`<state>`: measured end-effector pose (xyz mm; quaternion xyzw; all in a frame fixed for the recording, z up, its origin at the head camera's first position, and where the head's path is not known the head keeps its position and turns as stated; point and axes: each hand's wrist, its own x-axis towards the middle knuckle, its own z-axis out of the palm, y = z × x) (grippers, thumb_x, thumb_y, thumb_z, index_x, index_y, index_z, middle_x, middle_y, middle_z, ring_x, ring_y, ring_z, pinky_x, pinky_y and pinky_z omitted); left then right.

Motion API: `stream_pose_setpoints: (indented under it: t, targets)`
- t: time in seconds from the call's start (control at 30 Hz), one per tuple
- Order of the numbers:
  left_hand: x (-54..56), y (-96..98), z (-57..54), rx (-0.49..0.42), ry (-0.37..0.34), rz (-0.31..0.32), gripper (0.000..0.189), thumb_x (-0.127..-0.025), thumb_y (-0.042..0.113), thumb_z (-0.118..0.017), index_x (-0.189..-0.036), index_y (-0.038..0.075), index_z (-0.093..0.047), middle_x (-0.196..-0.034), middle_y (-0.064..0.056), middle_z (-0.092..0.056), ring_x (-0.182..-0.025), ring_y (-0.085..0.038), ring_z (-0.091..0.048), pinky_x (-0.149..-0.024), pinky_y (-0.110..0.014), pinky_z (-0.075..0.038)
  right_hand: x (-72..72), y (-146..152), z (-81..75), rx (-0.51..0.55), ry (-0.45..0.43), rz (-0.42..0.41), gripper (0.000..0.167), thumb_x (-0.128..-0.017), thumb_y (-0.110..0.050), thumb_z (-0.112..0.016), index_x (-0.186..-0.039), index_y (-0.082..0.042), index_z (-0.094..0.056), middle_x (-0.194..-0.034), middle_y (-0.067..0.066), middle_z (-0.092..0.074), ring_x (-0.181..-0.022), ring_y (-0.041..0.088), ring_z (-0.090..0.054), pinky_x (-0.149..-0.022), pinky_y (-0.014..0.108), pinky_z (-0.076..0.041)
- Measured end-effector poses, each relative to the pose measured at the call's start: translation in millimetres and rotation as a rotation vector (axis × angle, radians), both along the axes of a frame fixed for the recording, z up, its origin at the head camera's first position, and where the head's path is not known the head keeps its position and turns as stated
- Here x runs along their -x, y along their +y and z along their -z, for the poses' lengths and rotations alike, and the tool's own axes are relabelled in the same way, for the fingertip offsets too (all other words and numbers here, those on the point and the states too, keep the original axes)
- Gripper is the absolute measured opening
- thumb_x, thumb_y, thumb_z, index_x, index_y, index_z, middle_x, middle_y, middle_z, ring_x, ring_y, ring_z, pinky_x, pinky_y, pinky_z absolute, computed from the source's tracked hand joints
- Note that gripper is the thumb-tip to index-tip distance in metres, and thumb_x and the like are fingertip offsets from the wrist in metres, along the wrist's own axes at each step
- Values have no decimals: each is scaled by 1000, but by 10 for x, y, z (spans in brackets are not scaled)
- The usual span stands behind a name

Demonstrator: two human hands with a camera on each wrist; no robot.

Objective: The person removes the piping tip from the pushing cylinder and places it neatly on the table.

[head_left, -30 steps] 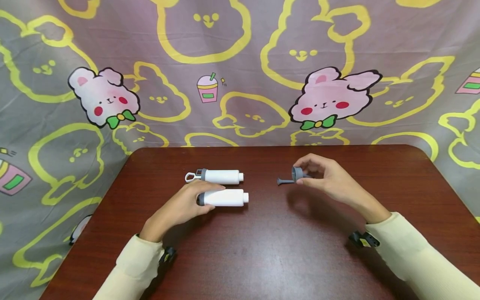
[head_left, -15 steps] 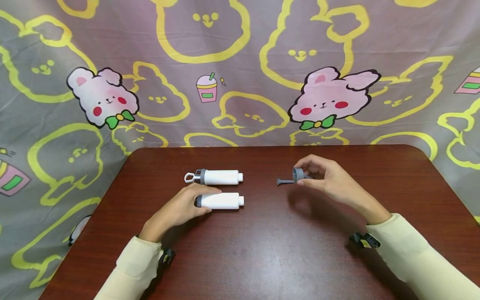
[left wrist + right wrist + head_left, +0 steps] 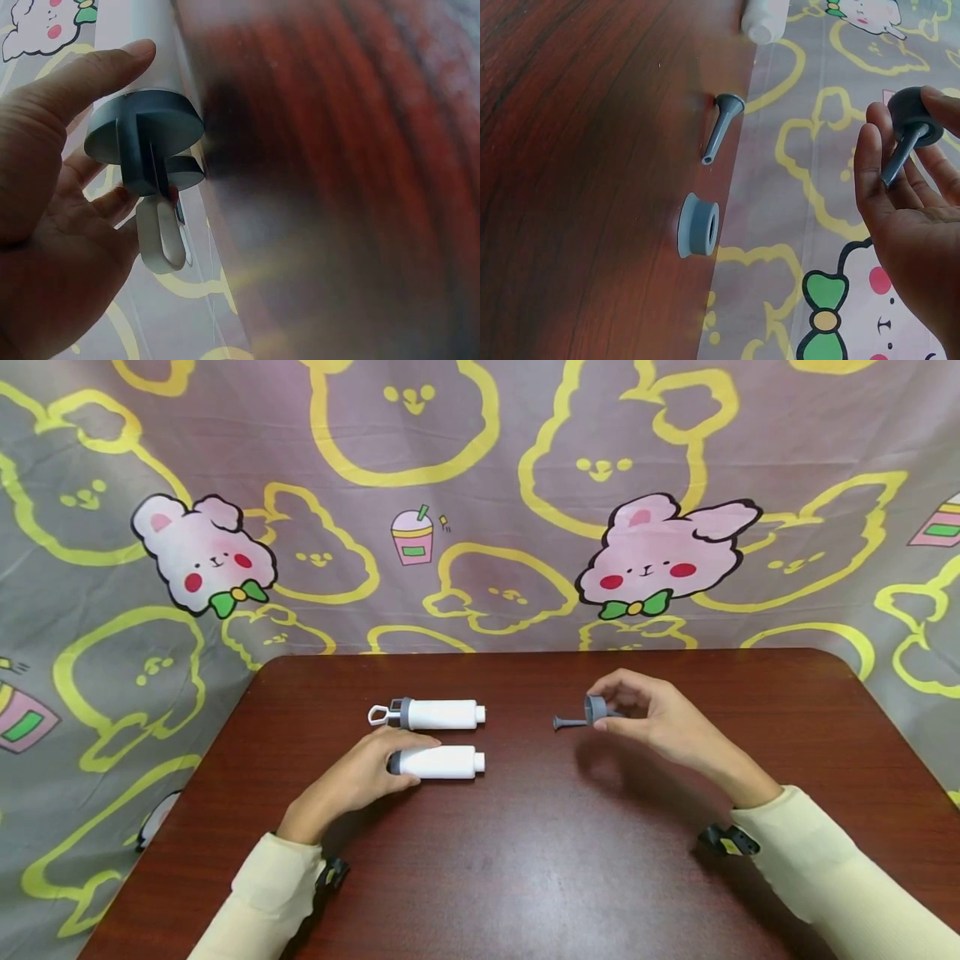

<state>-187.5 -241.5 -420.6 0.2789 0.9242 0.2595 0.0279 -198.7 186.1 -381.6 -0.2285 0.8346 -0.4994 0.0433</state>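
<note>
My left hand [image 3: 367,768] grips the grey-capped end of a white plunger tube [image 3: 442,762] lying on the table, thumb and fingers on either side. In the left wrist view, that tube shows a dark grey cap [image 3: 142,127] and a white loop handle [image 3: 161,236]. Just behind it lies a similar white tube [image 3: 442,714]. In the air at the right, my right hand [image 3: 648,710] pinches a grey nozzle with a wide round base [image 3: 595,710] and a thin spout. Below this hand, the right wrist view shows a loose flared grey nozzle [image 3: 721,127] and a grey ring [image 3: 701,225].
A dark brown wooden table [image 3: 525,860] carries these parts. Patterned cloth [image 3: 480,510] hangs behind its back edge and along the left side. Both tubes' narrow tips face right, toward the loose nozzle.
My left hand has shifted the near tube slightly toward me and to the left, widening its gap from the far tube. The right hand stays nearly still with the nozzle.
</note>
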Motion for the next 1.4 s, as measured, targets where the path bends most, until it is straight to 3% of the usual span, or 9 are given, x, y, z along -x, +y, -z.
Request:
stream_pose_setpoints:
  t: [0.83, 1.4]
  targets:
    - [33, 1, -19, 1, -9, 33, 52, -84, 3, -86, -133, 14, -72, -131, -5, -74, -121, -25, -66, -99, -46, -52, -13, 11, 23, 15, 4, -16, 31, -94, -10, -78, -123, -9, -65, -101, 8, -73, -90, 16, -70, -80, 23, -56]
    - [-25, 8, -63, 17, -7, -25, 55, -84, 10, -87, -136, 17, -70, -134, -9, -71, -125, -31, -61, -105, -53, -47, -14, 3, 26, 17, -11, -9, 30, -95, -11, -77, -122, -10, -65, -101, 8, -73, -91, 16, -70, -80, 24, -56]
